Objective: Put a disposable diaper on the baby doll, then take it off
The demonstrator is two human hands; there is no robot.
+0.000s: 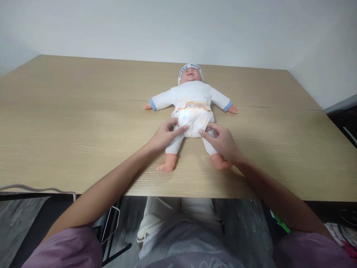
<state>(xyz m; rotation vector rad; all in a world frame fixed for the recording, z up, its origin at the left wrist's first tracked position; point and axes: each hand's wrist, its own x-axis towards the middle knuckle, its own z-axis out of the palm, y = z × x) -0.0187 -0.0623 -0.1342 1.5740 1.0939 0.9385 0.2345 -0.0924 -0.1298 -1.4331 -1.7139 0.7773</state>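
A baby doll [192, 89] in a white outfit with blue cuffs and a lettered cap lies on its back, feet toward me, arms spread. Around its hips is a white diaper [192, 117] with an orange patterned waistband. My left hand [169, 133] is closed on the diaper's leg edge at the left, thumb on the front and fingers at the side. At the right leg edge, my right hand [219, 139] grips the diaper in the same way. Fingertips of both hands are partly hidden by the diaper and the doll's legs.
The doll lies on a wide light wooden table [83, 134] with a seam across it, against a pale wall [139, 29]. A white cable [36, 188] runs along the front left edge. A dark object [344, 119] stands beyond the right edge.
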